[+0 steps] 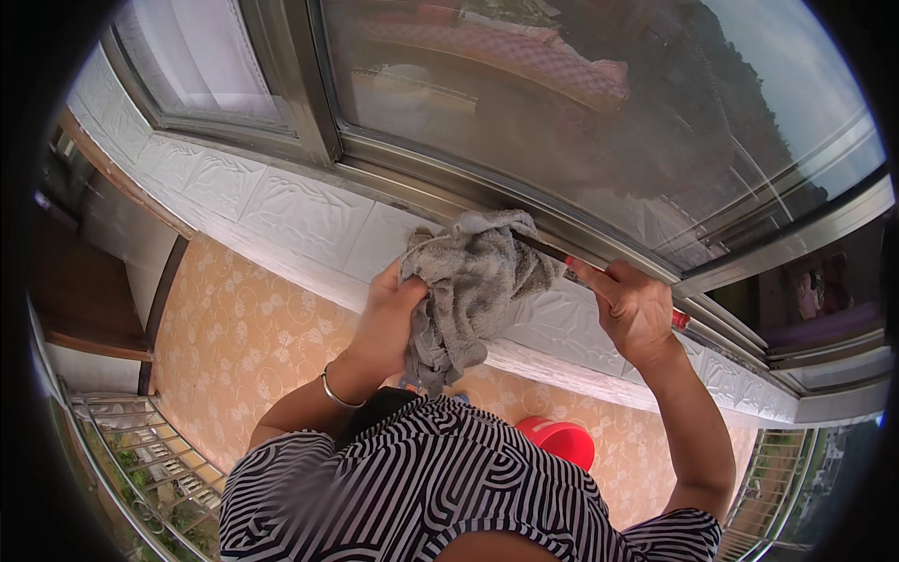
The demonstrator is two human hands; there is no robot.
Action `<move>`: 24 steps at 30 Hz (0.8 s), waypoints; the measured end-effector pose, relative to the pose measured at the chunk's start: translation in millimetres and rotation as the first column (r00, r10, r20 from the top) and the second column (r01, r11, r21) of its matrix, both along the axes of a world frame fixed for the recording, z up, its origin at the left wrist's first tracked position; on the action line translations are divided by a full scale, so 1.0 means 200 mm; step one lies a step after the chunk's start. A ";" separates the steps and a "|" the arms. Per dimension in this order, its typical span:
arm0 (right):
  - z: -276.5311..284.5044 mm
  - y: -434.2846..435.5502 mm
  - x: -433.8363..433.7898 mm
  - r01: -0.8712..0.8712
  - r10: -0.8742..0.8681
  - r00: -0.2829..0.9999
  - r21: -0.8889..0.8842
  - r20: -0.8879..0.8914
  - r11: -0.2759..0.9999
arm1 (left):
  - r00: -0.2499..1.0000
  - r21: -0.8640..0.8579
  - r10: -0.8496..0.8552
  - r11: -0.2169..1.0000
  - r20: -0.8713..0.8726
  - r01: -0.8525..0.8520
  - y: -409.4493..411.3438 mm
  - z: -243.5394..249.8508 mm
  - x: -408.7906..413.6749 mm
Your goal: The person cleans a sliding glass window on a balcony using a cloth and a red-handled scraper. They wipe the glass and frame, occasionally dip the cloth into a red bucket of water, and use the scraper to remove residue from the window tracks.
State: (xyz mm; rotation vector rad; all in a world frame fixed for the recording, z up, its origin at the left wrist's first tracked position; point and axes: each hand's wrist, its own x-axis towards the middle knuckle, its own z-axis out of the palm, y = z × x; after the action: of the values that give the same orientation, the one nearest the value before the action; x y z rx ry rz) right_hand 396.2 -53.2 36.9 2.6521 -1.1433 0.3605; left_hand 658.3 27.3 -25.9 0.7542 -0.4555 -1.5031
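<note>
A bunched grey towelling cloth [463, 274] hangs over the white sill below the window, gripped along its left side by my left hand [390, 316]. My right hand [635, 305] is closed around the red handle of a thin tool with a dark shaft [541, 246], perhaps a screwdriver. The shaft points left and its tip disappears into the cloth, so the end is hidden. Both lie along the metal sliding-window track [449, 193], with the cloth's upper edge against it.
Above the track stands a large reflective window pane [527, 119]. White embossed tiles [302, 211] cover the sill. A red bucket [562, 439] stands on the patterned tan floor [260, 316] near my body. Metal railings [140, 464] run behind, and a brown wooden piece [84, 281] is at left.
</note>
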 end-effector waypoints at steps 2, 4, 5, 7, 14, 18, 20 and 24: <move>0.01 -0.05 0.21 -0.057 0.057 0.998 0.008 -0.037 0.998 | 0.988 -0.004 0.151 0.988 0.004 -0.151 0.05 0.01 0.10; 0.00 -0.09 0.44 -0.104 0.104 0.994 0.013 -0.036 0.995 | 0.965 -0.052 0.261 0.964 0.023 -0.260 0.07 -0.02 0.24; 0.00 -0.10 0.55 -0.122 0.122 0.992 0.017 -0.036 0.992 | 0.950 -0.075 0.310 0.949 0.031 -0.307 0.07 -0.04 0.31; -0.01 -0.13 0.75 -0.144 0.146 0.988 0.035 -0.051 0.989 | 0.921 -0.061 0.387 0.921 0.048 -0.384 0.07 -0.04 0.42; -0.03 -0.19 0.96 -0.259 0.257 0.966 0.062 0.040 0.964 | 0.874 -0.009 0.485 0.874 -0.001 -0.485 0.08 -0.08 0.67; -0.07 -0.16 0.70 -0.276 0.237 0.950 0.194 0.202 0.941 | 0.861 -0.025 0.444 0.886 -0.247 -0.464 0.01 -0.18 0.84; -0.08 -0.14 0.50 -0.269 0.213 0.929 0.158 0.301 0.950 | 0.876 -0.073 0.398 0.899 -0.273 -0.431 -0.04 -0.18 0.87; -0.16 -0.04 0.09 -0.090 0.080 0.723 -0.022 0.686 0.996 | 0.909 -0.141 0.296 0.927 -0.294 -0.348 -0.09 -0.17 0.82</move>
State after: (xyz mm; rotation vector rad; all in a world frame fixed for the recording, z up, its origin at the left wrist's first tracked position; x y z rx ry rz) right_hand 414.0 -61.7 4.3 2.6373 -1.1807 1.4635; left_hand 823.0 9.8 -59.3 0.4399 -0.2490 -1.2052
